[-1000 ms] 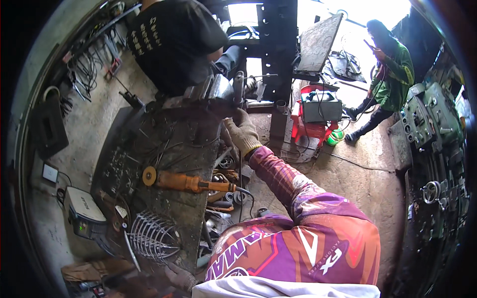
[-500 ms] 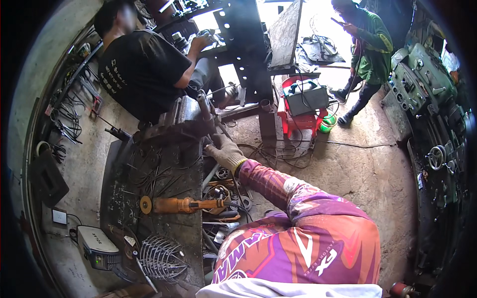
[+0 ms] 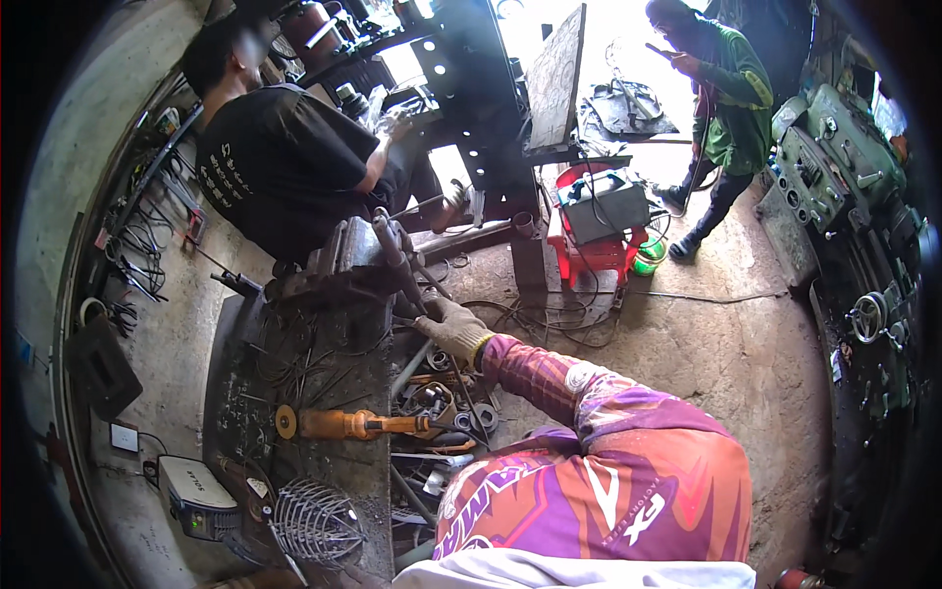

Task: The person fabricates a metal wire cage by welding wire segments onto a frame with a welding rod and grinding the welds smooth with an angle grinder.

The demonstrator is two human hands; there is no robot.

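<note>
My right hand (image 3: 457,332), in a light knit work glove, reaches out past the bench edge. Its fingers are closed around the lower end of a bar handle (image 3: 400,263) on a bench vise (image 3: 355,247). The vise is mounted at the far end of the dark metal bench (image 3: 363,447). What the vise jaws hold, if anything, is hard to make out. My left hand is out of view. On the bench lies an orange angle grinder (image 3: 343,424), its disc toward the left. Thin rods and wires lie behind the grinder.
A wire cage-like guard (image 3: 316,520) and a boxy white device (image 3: 199,491) lie near left. Below the bench edge are loose metal parts (image 3: 432,402). A person in black (image 3: 285,157) sits beyond the vise; another in green (image 3: 731,98) stands near a red chair (image 3: 594,245). A lathe (image 3: 844,187) lines the right.
My right hand has moved slightly down, and the vise handle's lower end leans farther toward me. The whole view has shifted a little. The seated person's hands have moved.
</note>
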